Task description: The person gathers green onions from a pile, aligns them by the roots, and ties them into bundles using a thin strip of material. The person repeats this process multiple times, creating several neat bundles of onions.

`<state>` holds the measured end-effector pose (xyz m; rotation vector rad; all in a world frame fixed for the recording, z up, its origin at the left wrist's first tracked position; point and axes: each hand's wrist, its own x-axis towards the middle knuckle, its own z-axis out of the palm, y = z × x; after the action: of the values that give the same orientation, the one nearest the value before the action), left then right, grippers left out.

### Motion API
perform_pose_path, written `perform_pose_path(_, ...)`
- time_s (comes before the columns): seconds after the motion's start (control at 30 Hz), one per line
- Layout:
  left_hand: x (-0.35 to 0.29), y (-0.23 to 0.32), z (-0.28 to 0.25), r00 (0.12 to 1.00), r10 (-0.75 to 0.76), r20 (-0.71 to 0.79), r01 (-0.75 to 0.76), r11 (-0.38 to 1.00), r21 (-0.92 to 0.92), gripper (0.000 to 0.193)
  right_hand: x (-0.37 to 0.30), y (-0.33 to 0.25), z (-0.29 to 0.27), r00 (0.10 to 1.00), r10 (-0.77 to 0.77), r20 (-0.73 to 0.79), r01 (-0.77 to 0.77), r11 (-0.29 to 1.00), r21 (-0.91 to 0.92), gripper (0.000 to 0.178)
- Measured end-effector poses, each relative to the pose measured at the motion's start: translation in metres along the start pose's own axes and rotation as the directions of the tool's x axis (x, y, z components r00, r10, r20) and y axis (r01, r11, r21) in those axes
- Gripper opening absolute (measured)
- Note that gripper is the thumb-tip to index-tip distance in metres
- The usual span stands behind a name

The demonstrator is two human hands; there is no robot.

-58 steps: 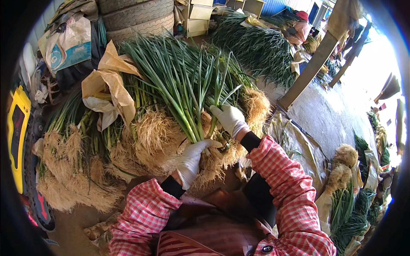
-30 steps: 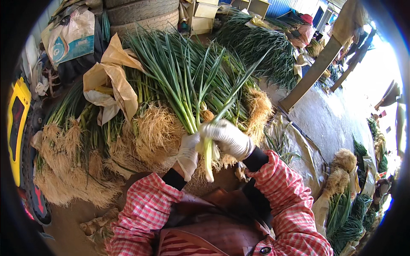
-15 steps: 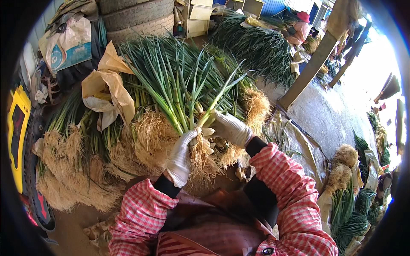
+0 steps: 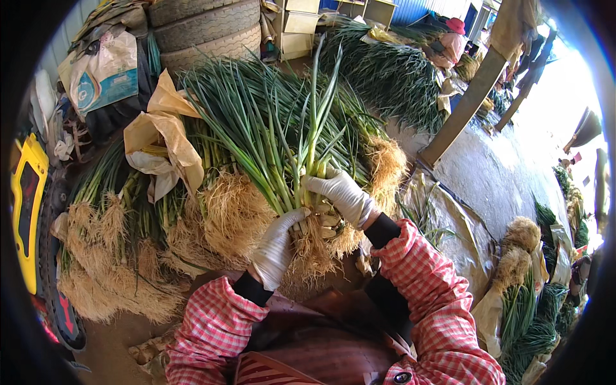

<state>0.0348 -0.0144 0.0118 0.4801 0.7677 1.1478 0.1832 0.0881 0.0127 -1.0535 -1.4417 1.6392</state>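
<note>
My gloved left hand (image 4: 277,247) is closed round the lower stems of a small bunch of green onions (image 4: 273,163), whose leaves fan away from me. Pale roots (image 4: 311,247) hang below its fingers. Beside it, my gloved right hand (image 4: 343,194) is closed round a green onion (image 4: 312,144) whose leaves point up and away. The two hands are close together, the right a little farther off. Under and beyond them lies a big heap of green onions (image 4: 218,90); a thick clump of roots (image 4: 234,212) shows left of my left hand.
Brown paper (image 4: 163,138) lies on the heap at the left. Stacked tyres (image 4: 208,29) stand behind. A yellow-framed object (image 4: 29,205) is at the far left. Another onion pile (image 4: 385,74) lies at the back, near a slanting post (image 4: 465,106). More bunches (image 4: 520,301) lie at the right.
The green onion by my right hand has swung from leaning right to nearly upright. My right hand has shifted slightly down, and my left hand slightly down too.
</note>
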Motion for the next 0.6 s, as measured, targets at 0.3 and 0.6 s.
perform_pose_path(0.3,0.007,-0.015,-0.009,0.985,0.170,-0.021,-0.170,0.985,-0.029,0.031,-0.009,0.008,0.012,0.951,-0.300,0.080,0.241,0.551,-0.799,0.028)
perform_pose_path(0.6,0.005,-0.021,-0.037,0.957,0.219,0.191,-0.211,0.976,-0.061,0.044,-0.050,-0.012,0.041,0.774,-0.587,0.238,0.577,0.497,-0.649,0.029)
